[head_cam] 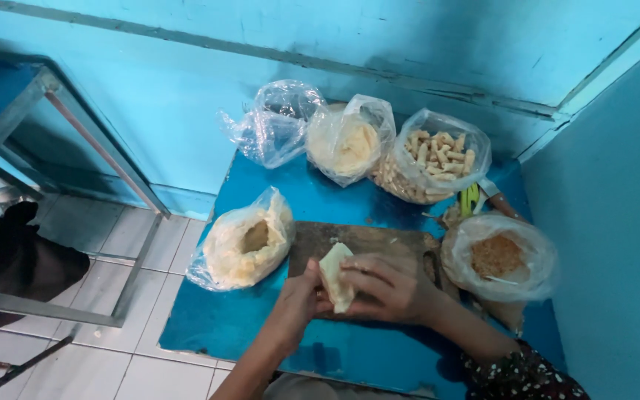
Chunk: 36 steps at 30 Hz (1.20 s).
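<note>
left arm: bare, reaching up from the bottom edge, wrist straight
left hand (299,290): fingers curled, palm turned right, closed against the right hand
right arm: comes in from lower right, dark dotted sleeve at the elbow, forearm bare
right hand (387,285): knuckles up, fingers (358,275) bent leftward in a pinching grip

A plain food-preparation corner: blue walls (438,44), a tiled floor (112,244), snack-filled plastic bags (438,159) and a cutting board (364,241) on a blue desk (216,318).

Pale cream dough piece (335,275), folded, roughly triangular, held upright-tilted above dark wooden board, near its front edge.
</note>
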Tool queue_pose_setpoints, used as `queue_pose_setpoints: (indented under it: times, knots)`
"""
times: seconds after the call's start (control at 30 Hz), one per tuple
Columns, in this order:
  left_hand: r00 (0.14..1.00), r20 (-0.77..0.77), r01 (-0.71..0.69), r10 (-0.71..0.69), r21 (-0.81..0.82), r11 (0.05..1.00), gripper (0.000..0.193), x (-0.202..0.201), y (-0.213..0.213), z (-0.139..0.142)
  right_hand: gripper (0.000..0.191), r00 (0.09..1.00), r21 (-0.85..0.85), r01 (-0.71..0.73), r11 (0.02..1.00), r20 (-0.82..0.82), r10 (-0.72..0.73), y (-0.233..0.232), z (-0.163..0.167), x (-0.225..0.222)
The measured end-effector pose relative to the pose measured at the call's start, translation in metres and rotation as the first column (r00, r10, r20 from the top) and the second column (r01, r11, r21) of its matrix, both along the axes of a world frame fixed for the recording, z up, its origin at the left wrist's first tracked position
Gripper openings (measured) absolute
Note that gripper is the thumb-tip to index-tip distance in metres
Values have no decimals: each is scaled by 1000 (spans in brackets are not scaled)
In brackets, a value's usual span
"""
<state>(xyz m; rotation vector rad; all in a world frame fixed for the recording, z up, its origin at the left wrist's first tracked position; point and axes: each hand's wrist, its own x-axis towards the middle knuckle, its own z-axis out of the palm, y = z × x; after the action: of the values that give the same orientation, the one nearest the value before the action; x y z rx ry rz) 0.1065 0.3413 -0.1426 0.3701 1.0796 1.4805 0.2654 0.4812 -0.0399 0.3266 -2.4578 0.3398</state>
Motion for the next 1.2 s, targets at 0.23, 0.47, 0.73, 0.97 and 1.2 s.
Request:
queue_pose_setpoints:
  times: [0.23,0.47,0.73,0.97,1.2]
  knots:
    - [965,-259,2,25,104,995,58,8,-13,7,10,935,-715,355,602,265,-236,2,-66,7]
    - [860,-506,1,72,143,990,31,12,-25,22,20,944,-895,273,-352,319,-79,16,-76,1]
    - [886,-423,-95,187,229,969,28,14,-36,31,14,900,-754,435,492,347,-264,-13,-54,8]
    - [766,-540,-161,349,364,917,23,27,-41,38,12,966,-732,253,632,160,-201,-36,-49,11]
    - [781,-464,-199,418,450,870,26,34,-47,47,26,979,-437,189,879,12,-204,-44,-29,14]
